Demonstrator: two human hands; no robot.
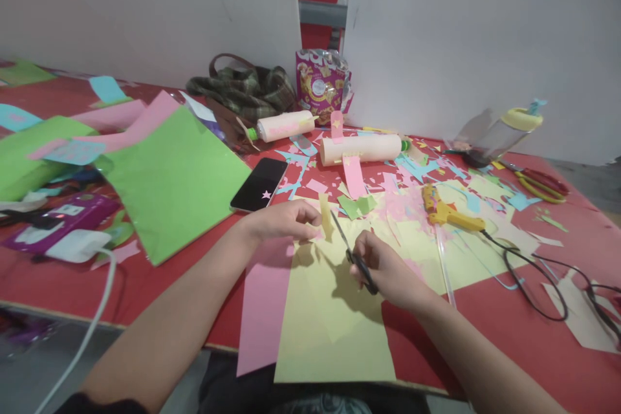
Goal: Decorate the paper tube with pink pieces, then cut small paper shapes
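My right hand grips black-handled scissors, their blades pointing up and away to the left. Opposite them, my left hand pinches a small yellow paper piece that stands up near the blade tips. The exact grip of the left fingertips is hard to make out. Under both hands lies a pale yellow paper sheet, partly over a pink paper sheet. A black phone with a small pink star on it lies just beyond my left wrist.
Green sheets cover the left side, near a purple box and white cable. Paper-wrapped bottles lie behind among scraps. A yellow glue gun, its cord, a clear bottle and red-handled pliers are right.
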